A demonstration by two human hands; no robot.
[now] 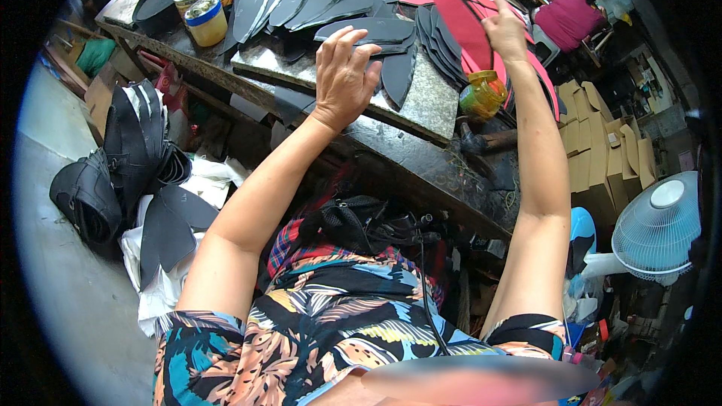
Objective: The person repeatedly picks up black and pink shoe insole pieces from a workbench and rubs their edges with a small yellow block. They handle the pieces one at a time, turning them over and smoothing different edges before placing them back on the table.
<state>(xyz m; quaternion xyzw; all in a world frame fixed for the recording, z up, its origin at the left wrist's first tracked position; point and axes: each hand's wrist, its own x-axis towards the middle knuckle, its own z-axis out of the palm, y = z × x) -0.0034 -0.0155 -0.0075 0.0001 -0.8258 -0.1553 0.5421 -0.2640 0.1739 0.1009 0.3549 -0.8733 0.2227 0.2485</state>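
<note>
My left hand is over the near edge of a speckled stone slab, its fingers spread and slightly bent with nothing visible in them. Just beyond its fingertips lie black sole-shaped pieces. Farther right, my right hand grips the edge of a red insole with a dark rim, index finger stretched along it. That insole stands tilted over more red pieces. Between the hands a stack of black sole pieces lies fanned out. A yellowish jar stands below my right hand.
A hammer lies at the bench's near right edge. Back left are a glue tub and fanned black pieces. Black shoe uppers are piled at left. Cardboard boxes, a fan and another seated person are at right.
</note>
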